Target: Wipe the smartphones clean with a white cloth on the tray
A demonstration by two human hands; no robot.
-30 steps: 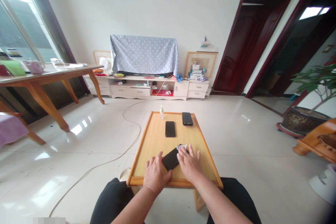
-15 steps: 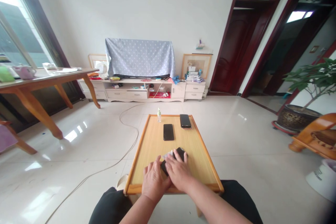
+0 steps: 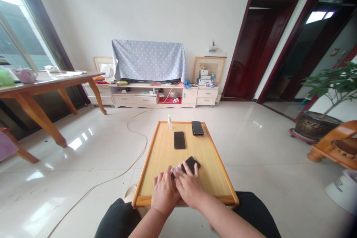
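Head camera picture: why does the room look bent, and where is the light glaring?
In the head view, the wide lens makes the door frame lean outward toward the top. The window is washed out white, and the shiny floor shows bright patches of glare. The left hand and right hand look reasonably sharp, without obvious blur.

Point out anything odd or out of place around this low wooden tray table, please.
A long white cable stands out: it lies loose in curves across the glossy white tile floor, passing close beside the tray table, where someone could trip on it.
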